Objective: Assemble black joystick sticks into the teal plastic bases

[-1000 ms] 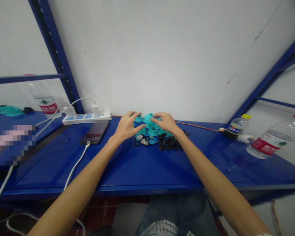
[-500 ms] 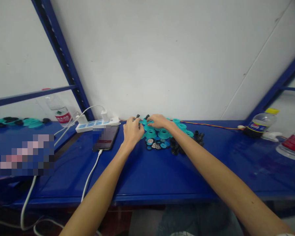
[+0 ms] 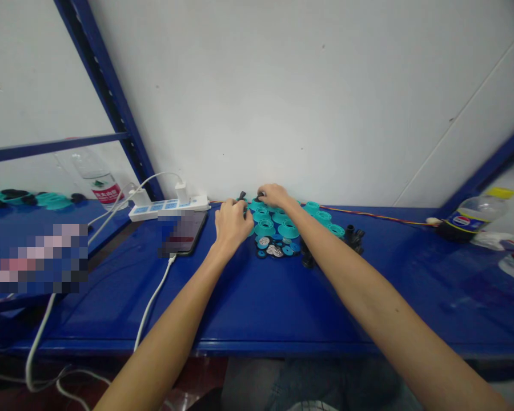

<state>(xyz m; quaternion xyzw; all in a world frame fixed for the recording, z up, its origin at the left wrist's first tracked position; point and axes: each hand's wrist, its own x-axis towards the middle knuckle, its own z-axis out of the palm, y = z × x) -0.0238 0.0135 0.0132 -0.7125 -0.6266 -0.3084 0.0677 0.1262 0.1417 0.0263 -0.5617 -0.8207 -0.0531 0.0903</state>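
My left hand (image 3: 232, 224) is at the back of the blue shelf, its fingers curled round a black plastic fitting (image 3: 242, 196) that pokes out past the fingertips. Right of it, my right hand (image 3: 274, 195) reaches over the teal flanged rings (image 3: 265, 227), fingertips pinched on another dark fitting (image 3: 261, 195). Its lower end is hidden by the hand and rings. In front of the rings lie small blue, black and silvery discs (image 3: 275, 250). Several black tubular fittings (image 3: 351, 233) are heaped beside my right forearm, which partly covers them.
A charging phone (image 3: 188, 231) and a white power strip (image 3: 169, 208) are on the left, with white cables trailing forward. A cola bottle (image 3: 466, 220) lies tilted at the right. Thin coloured wires (image 3: 377, 215) run along the wall. More teal rings (image 3: 53, 201) lie far left.
My right hand has moved slightly back toward the wall and closed over the dark fitting. My left hand stays nearly in place. The whole view has shifted a little.
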